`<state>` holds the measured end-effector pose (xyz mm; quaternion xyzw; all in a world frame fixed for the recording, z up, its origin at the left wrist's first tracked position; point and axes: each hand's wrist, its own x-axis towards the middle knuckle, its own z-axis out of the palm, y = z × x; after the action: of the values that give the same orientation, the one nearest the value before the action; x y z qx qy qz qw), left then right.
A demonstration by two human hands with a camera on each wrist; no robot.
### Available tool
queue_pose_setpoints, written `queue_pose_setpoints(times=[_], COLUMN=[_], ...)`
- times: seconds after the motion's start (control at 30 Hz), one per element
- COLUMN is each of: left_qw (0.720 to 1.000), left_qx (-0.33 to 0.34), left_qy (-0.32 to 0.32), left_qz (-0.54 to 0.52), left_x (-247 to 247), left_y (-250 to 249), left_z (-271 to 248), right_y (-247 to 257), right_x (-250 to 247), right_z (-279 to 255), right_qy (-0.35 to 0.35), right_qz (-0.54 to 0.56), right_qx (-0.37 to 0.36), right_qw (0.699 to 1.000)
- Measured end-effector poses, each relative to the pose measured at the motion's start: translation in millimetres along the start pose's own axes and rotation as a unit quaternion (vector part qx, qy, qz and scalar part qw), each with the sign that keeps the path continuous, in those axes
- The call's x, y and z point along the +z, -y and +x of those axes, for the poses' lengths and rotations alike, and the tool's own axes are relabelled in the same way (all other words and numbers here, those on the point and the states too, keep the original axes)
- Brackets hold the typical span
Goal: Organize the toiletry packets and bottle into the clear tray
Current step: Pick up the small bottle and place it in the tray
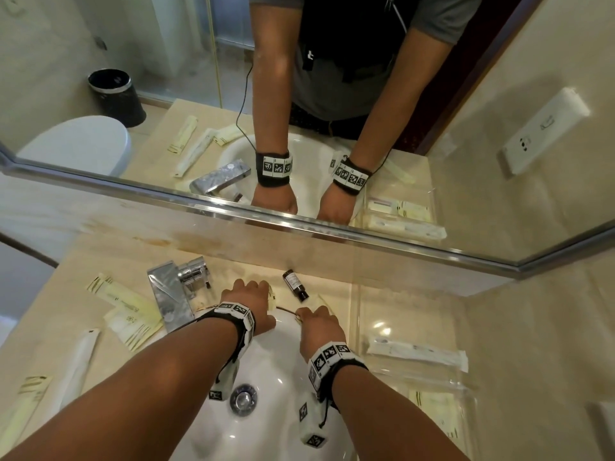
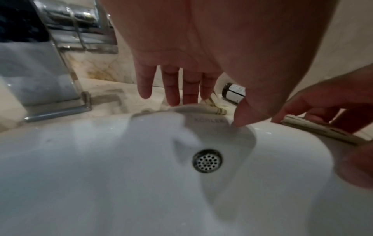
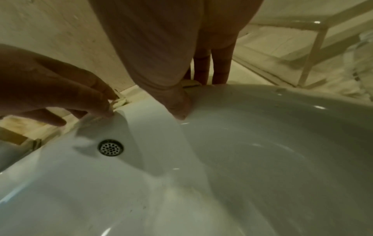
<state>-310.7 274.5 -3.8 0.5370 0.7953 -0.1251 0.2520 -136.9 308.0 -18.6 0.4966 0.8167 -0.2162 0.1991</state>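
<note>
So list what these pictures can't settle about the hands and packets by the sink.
- Left hand: head view hides its fingertips; the left wrist view shows fingers reaching a packet, contact blurred.
- Right hand: grip on its packet is shadowed in the right wrist view.
- Brown bottle: label too small to read.

One bottle (image 1: 295, 285), one tray (image 1: 359, 314).
</note>
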Motion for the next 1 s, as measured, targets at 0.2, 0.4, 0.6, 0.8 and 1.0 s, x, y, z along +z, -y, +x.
queue_pose_setpoints(times=[0.2,0.4,0.6,0.8,1.0], left_qw=[1.0,0.999,1.0,0.998,0.992], left_qx=[-0.003,0.029,0.028,0.038,0.07], left_qy=[0.001,0.002,0.0,-0.03,-0.054], left_qz=[0.005,0.035,0.002,-0.051,-0.094], left_x=[2.2,5.1,-5.2,-21.1,-26.2], left_y=[4.0,6.9,5.8,-10.2,-39.6], left_z=[-2.4,-7.2,-19.0,-49.5,-77.1], right_y=[-2.0,-6.5,-9.4,-14.2,-39.7], right_x=[5.2,7.0,-5.5,-16.3,-13.5], right_z=[-5.6,-14.8,-21.7,-56.6,-87.7], right_qy=[-0.047,-0.066,-0.093,-0.146,-0.18], right_qz=[0.021,0.062,0.114,0.195,0.362], right_qx=[0.003,0.002,0.013,0.025,0.078], right_qw=[0.999,0.996,0.989,0.97,0.911])
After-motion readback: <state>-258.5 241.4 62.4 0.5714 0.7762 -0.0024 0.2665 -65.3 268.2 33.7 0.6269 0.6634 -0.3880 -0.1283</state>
